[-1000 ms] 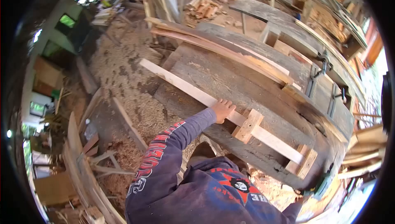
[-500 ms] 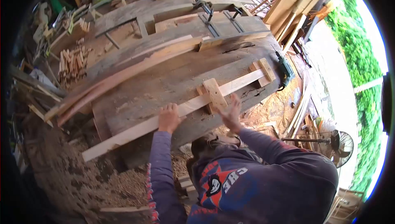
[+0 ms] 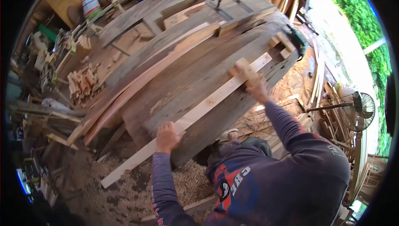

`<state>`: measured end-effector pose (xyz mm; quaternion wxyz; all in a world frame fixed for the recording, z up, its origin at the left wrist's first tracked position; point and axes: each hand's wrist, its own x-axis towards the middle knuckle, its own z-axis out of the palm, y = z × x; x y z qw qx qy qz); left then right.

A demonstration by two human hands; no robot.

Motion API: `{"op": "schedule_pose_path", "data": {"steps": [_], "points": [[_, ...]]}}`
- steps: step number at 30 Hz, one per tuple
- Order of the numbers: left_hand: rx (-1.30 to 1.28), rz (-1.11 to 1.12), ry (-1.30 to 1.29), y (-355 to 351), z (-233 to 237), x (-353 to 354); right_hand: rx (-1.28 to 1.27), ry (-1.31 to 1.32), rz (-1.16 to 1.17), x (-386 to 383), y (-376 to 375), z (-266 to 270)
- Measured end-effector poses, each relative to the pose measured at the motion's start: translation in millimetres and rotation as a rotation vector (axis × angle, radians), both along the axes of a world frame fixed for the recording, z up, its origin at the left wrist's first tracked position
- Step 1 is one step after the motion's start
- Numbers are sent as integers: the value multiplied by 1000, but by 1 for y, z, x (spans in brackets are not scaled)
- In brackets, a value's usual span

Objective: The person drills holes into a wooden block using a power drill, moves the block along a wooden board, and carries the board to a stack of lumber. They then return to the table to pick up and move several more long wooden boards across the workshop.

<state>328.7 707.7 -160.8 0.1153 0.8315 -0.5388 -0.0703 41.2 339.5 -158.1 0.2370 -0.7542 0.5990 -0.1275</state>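
Observation:
A long pale wooden board (image 3: 212, 100) lies slantwise on the dark workbench (image 3: 166, 89), its near end jutting past the bench edge. My left hand (image 3: 167, 137) is closed over the board near that edge. Toward the far end, my right hand (image 3: 257, 88) grips a small wooden block (image 3: 243, 69) that sits across the board; motion blurs it, and the fingers are partly hidden. Beyond the board's far end is another slotted wooden block (image 3: 282, 44), apart from the board. A green power drill (image 3: 297, 42) lies next to it at the bench corner.
Long reddish planks (image 3: 137, 87) run along the bench's far side. Bar clamps (image 3: 218, 3) and a wooden frame (image 3: 151, 25) lie behind them. A fan (image 3: 362, 106) stands at right. Shavings (image 3: 133, 197) cover the floor, and offcuts (image 3: 86, 82) are piled at left.
The board has slid back toward me, its far end leaving the far block. My right hand, open before, has moved onto the nearer block. The view has turned somewhat.

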Motion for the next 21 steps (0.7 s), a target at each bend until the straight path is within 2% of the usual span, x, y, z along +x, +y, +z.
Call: {"op": "schedule_pose_path", "data": {"steps": [1,3,4,5,8,10,11,12,13,14,15,16,17,18,19,21], "points": [[43,-13,4,35,6,19,46,18,12,-7,-11,-14],[71,-10,-22,99,12,52,-190,108,168,-28,-53,-75],[85,-30,-11,129,10,68,-143,9,315,-20,-41,-40],[102,-48,-1,161,7,84,-204,132,374,-28,-66,-69],[107,-49,10,242,2,117,-275,-7,580,2,-55,-32],[116,-46,50,317,0,124,-378,-52,719,10,-40,-26],[134,-39,42,354,-4,130,-798,215,970,14,-50,-33],[100,-29,37,392,-7,132,-749,232,816,19,-69,-58],[71,-26,25,431,-6,130,-695,296,552,26,-84,-89],[89,37,19,468,1,125,-603,595,210,39,-93,-116],[110,85,23,503,12,118,-399,1032,51,56,-97,-144],[123,158,-3,534,26,111,-1133,587,-144,85,-66,-157],[82,203,-39,559,46,103,-674,439,-149,141,19,-103],[36,229,-79,586,60,103,-827,319,-148,177,42,-118],[36,253,-103,615,68,107,-826,286,-136,217,80,-114],[100,368,-178,678,76,105,-642,241,-109,286,158,-103]]}}
